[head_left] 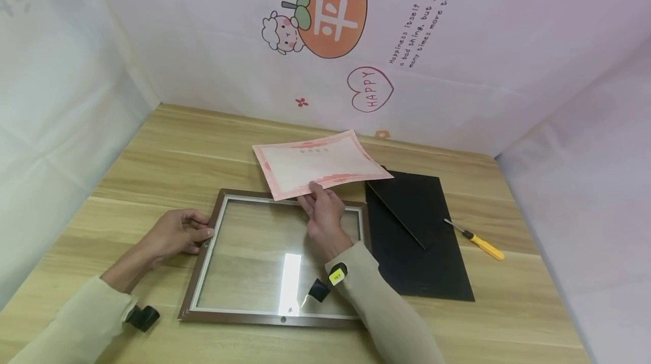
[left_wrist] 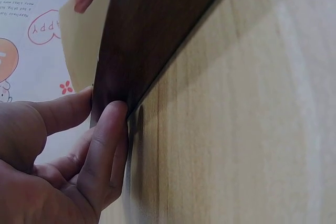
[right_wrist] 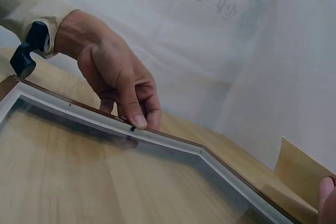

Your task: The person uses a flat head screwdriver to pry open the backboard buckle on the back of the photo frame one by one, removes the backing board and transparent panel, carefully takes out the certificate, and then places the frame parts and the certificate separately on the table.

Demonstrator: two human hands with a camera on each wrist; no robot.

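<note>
A brown picture frame (head_left: 239,319) with a white inner lip and a clear pane (head_left: 249,251) lies on the table. At its left side, my left hand (head_left: 175,233) pinches the edge between thumb and fingers; the left wrist view shows this grip on the dark frame side (left_wrist: 152,30) up close. My right hand (head_left: 325,220) reaches across the pane and holds a certificate sheet (head_left: 315,161) with a pink-red border by its near edge. That sheet is raised at the frame's far side and bends slightly. In the right wrist view, only its plain back (right_wrist: 299,169) shows.
Right of the frame lies a black backing board (head_left: 442,268) with a stand flap, partly behind the right forearm. A screwdriver (head_left: 483,244) with a yellow handle rests across the board's right edge. Printed cloth walls (head_left: 213,53) enclose the wooden table (head_left: 198,132).
</note>
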